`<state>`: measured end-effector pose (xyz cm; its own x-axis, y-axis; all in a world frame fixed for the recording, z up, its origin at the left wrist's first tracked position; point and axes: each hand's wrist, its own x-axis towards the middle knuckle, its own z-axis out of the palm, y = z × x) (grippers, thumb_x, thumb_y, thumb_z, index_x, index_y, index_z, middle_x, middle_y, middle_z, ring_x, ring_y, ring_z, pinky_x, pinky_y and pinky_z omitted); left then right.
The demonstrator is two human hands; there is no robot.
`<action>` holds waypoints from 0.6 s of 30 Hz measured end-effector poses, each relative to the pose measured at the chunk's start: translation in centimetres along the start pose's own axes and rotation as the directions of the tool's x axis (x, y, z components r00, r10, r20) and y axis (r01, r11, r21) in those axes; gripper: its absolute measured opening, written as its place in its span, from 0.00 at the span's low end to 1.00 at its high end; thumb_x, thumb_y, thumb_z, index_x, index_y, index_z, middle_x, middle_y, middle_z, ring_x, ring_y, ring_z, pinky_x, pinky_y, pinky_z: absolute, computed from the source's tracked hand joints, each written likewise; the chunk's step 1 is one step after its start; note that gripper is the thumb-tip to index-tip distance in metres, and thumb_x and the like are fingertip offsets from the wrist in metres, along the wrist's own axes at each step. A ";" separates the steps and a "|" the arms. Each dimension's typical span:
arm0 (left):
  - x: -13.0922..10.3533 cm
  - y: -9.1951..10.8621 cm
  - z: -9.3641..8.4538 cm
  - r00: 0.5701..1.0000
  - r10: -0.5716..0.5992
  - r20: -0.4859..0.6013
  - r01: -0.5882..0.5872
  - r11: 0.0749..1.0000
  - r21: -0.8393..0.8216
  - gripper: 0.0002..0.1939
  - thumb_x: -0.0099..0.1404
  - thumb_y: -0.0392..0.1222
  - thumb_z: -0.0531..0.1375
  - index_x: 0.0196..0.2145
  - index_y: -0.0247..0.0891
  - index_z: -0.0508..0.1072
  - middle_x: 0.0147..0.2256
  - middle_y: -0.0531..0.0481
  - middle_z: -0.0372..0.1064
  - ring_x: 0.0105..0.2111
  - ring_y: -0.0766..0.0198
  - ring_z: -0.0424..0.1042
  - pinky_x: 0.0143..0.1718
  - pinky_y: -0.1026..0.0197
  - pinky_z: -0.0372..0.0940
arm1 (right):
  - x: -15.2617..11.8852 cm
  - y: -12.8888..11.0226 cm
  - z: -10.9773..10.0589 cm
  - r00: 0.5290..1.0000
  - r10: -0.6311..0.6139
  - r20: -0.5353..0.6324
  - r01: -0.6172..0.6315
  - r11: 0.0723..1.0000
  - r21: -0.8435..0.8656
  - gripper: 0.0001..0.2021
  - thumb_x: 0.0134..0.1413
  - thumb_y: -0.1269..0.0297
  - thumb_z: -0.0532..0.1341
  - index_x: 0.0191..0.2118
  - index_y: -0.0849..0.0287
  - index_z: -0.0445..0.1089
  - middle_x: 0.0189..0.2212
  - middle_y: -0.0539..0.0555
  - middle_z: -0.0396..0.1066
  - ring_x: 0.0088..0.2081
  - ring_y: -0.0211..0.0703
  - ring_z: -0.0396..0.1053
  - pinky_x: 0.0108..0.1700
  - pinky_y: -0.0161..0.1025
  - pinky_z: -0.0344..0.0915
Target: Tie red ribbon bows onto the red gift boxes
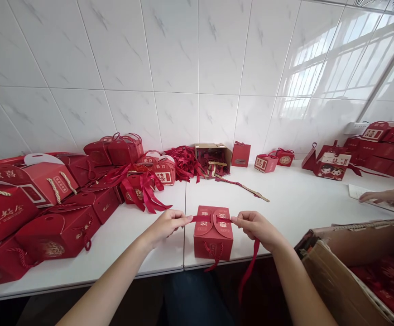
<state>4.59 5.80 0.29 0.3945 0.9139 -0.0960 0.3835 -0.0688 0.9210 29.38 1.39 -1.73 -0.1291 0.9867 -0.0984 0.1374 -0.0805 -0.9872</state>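
A small red gift box [213, 235] with gold lettering and a tassel stands near the front edge of the white table [285, 203]. A red ribbon [251, 265] runs across the top of the box through its flaps. My left hand [165, 225] pinches the ribbon's left end just beside the box. My right hand [256, 227] pinches the ribbon on the right side, and its long loose end hangs down past the table edge.
Many red gift boxes [47, 199] crowd the table's left side, with a heap of red ribbons [183, 163] and a small open carton [213, 158] by the tiled wall. An open cardboard box [356, 271] sits at lower right. Another person's hand [387, 198] rests on paper at right.
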 end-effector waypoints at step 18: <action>-1.0 -0.3 -2.7 0.997 -0.070 -0.026 0.065 0.984 -0.165 0.18 0.51 0.54 0.63 0.25 0.38 0.62 0.19 0.60 0.46 0.17 0.75 0.40 0.19 0.65 0.34 | -1.5 -1.3 -2.4 0.973 -0.230 0.004 0.224 0.943 -0.247 0.17 0.47 0.48 0.61 0.28 0.58 0.64 0.20 0.45 0.55 0.22 0.33 0.48 0.24 0.34 0.45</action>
<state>1.84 5.98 1.12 0.3445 0.9267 -0.1501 0.2650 0.0574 0.9625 31.73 0.39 0.01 -0.1614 0.9782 0.1305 0.3437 0.1796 -0.9217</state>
